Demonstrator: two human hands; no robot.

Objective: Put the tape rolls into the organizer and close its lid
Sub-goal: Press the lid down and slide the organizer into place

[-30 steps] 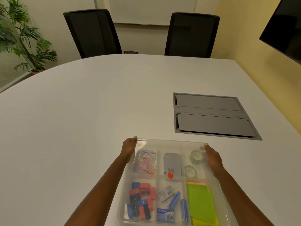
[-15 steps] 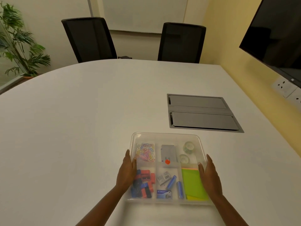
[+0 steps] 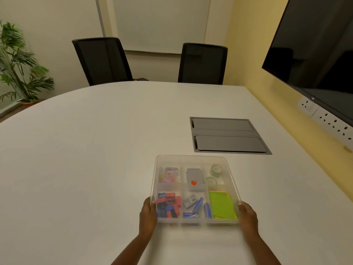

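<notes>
A clear plastic organizer (image 3: 193, 158) lies on the white table with its translucent lid down over the compartments. Two clear tape rolls (image 3: 215, 168) (image 3: 211, 181) show through the lid in the far right compartment. My left hand (image 3: 148, 215) presses against the near left corner of the organizer. My right hand (image 3: 247, 215) presses against the near right corner. Other compartments hold coloured paper clips, a grey box with a red dot, red and blue clips, blue tubes and green sticky notes.
A grey cable hatch (image 3: 229, 135) is set into the table just beyond the organizer. Two black chairs (image 3: 103, 60) (image 3: 202, 63) stand at the far edge. A dark screen (image 3: 315, 48) and wall sockets are on the right, a plant (image 3: 17, 62) at the left.
My hands slid from the far corners of the organizer back along its sides to the near corners. The view tilted up, so the organizer sits farther from me in the frame.
</notes>
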